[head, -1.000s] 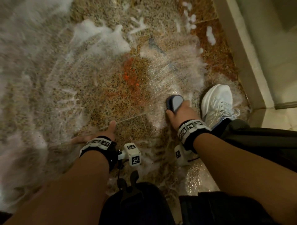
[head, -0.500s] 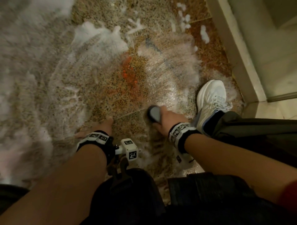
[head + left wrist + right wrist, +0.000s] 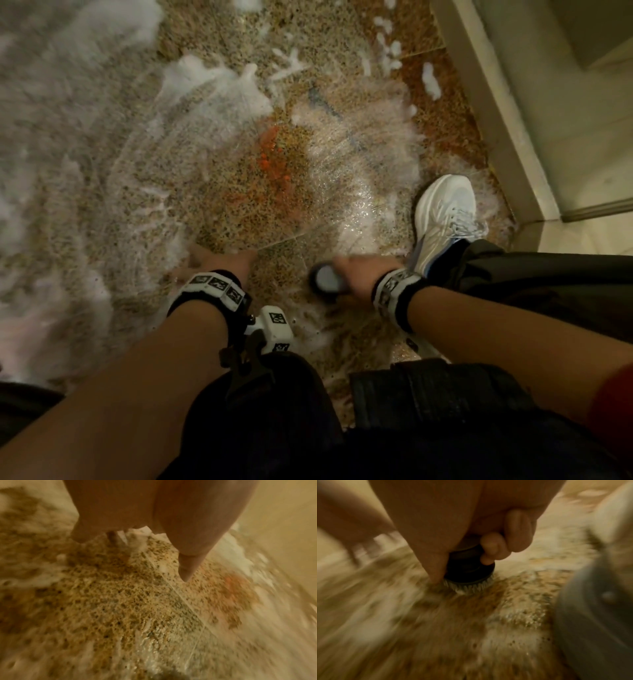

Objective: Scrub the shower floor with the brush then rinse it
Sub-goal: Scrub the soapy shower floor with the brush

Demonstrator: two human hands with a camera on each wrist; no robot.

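The speckled shower floor (image 3: 212, 192) is wet and streaked with white foam (image 3: 205, 89), with an orange stain (image 3: 274, 161) near the middle. My right hand (image 3: 359, 277) grips a round dark brush (image 3: 327, 279) and holds it bristles down on the tiles (image 3: 469, 586); thumb and curled fingers (image 3: 489, 550) wrap its knob (image 3: 467, 563). My left hand (image 3: 219, 263) rests flat on the wet floor to the brush's left, fingers (image 3: 187, 566) straight on the tile beside a grout line (image 3: 178, 595).
My white shoe (image 3: 442, 219) stands on the floor just right of the brush. A pale raised curb (image 3: 496, 113) borders the floor on the right. My dark-trousered knees (image 3: 274, 411) fill the bottom of the head view. Thick foam covers the left side (image 3: 41, 205).
My right hand has dragged the brush back toward me and leftward, from beside the shoe to near my knee. The left hand stays planted on the floor.
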